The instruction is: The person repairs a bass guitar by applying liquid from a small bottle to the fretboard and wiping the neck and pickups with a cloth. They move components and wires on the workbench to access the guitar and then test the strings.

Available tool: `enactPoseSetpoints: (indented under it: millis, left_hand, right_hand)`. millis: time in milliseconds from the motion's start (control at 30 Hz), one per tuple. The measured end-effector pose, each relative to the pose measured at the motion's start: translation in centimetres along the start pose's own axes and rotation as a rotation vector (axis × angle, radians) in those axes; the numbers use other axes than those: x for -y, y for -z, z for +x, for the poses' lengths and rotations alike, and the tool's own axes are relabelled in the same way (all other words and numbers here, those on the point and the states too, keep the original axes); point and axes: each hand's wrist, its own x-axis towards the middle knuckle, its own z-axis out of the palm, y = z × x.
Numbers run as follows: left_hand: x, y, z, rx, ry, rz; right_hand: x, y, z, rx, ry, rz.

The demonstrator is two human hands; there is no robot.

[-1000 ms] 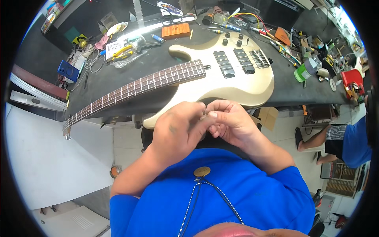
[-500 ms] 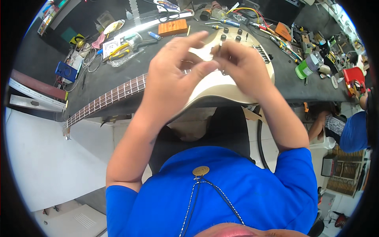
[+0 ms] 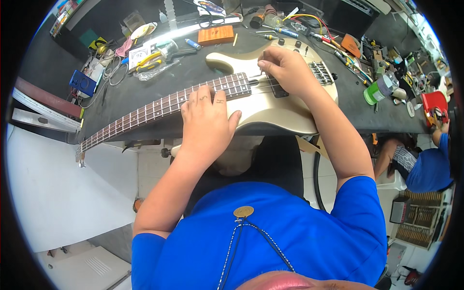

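The bass guitar point(image 3: 275, 115) lies face up on the dark desk point(image 3: 367, 116). Its pale gold body occupies the area right of upper centre in the frame; its neck point(image 3: 140, 114) slopes down toward the left of the frame.

Left hand point(image 3: 208, 121): you lay it across the neck near the body, close to the centre of the frame. Its fingers are extended and slightly parted over the strings, with the thumb set wide of them. It grips nothing.

Right hand point(image 3: 290, 71): you position it over the body, right of upper centre in the frame. Thumb and forefinger form a narrow pinch above the strings, beside the black pickup point(image 3: 279, 91). You cannot tell whether a thin item sits between them. The bridge point(image 3: 320, 72) is exposed just right of this hand, and 2 black knobs point(image 3: 281, 42) show above it.

Surroundings: the orange block point(image 3: 215, 35) and the blue tube point(image 3: 193, 44) lie near each other at upper centre. The yellow-handled pliers point(image 3: 149, 59) rest at upper left. The green-labelled bottle point(image 3: 380, 89) leans at upper right. A co-worker point(image 3: 430, 169) in blue occupies the right edge.
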Motion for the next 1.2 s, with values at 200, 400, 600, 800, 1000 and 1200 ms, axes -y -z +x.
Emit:
enactPoseSetpoints:
  millis: [200,400,600,800,1000,1200]
  left_hand:
    - [0.2,-1.7,-0.4,-0.092,0.016,0.046]
    - [-0.2,-1.2,-0.2,-0.036,0.01,0.048]
    - [-0.2,-1.5,-0.5,-0.064,0.018,0.075]
    - [-0.3,-1.6,-0.5,-0.076,0.006,0.056]
    - [-0.2,-1.7,-0.6,-0.068,0.014,0.074]
    - [-0.3,-1.9,-0.6,-0.08,0.008,0.081]
  right_hand:
    - [0.8,-0.4,0.1,0.064,0.013,-0.088]
    - [1.4,-0.5,-0.2,0.03,0.074,-0.168]
    - [2.6,-0.9,0.2,0.036,0.274,-0.4]
    - [2.9,-0.6,0.0,0.077,0.154,-0.329]
    - [5.0,0.4,0.4,0.219,-0.1,-0.251]
    - [3.9,0.5,1.1,0.226,0.11,-0.365]
